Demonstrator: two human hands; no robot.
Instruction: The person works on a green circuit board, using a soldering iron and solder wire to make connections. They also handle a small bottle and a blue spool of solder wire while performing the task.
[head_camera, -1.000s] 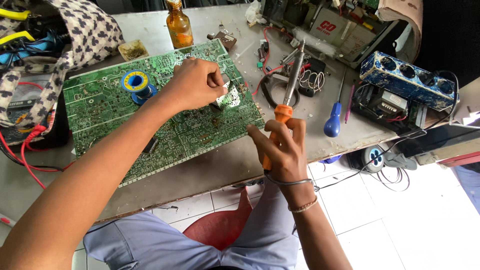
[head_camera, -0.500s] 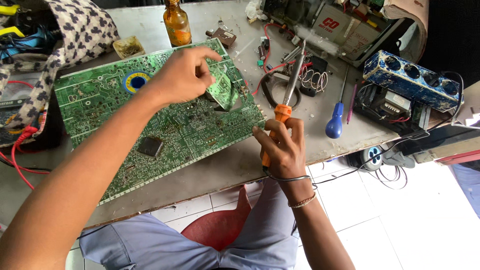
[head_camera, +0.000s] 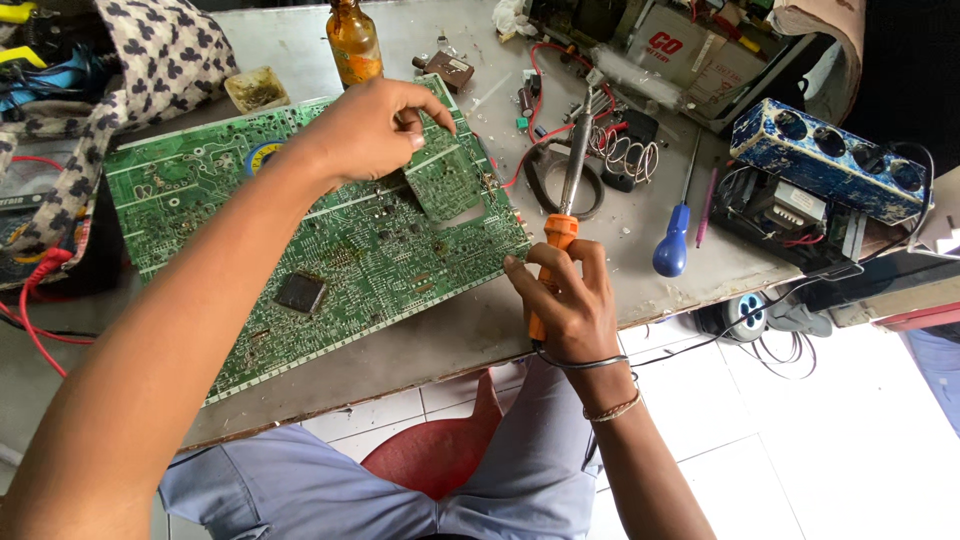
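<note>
Fingers of the left hand (head_camera: 365, 130) pinch a small green board (head_camera: 445, 180) tilted up over the large circuit board (head_camera: 300, 240) lying on the grey surface (head_camera: 450, 330). Right hand (head_camera: 565, 295) is wrapped around an orange-handled soldering iron (head_camera: 565, 190) — tip pointing away, beside a blue screwdriver (head_camera: 675, 235).

My left hand (head_camera: 365, 130) rests on the circuit board (head_camera: 300, 240), which lies flat on the workbench (head_camera: 450, 330). At its three o'clock, my right hand (head_camera: 565, 295) holds the soldering iron (head_camera: 565, 200). The bottle (head_camera: 353, 42) stands at twelve, the screwdriver (head_camera: 672, 245) farther right.
</note>
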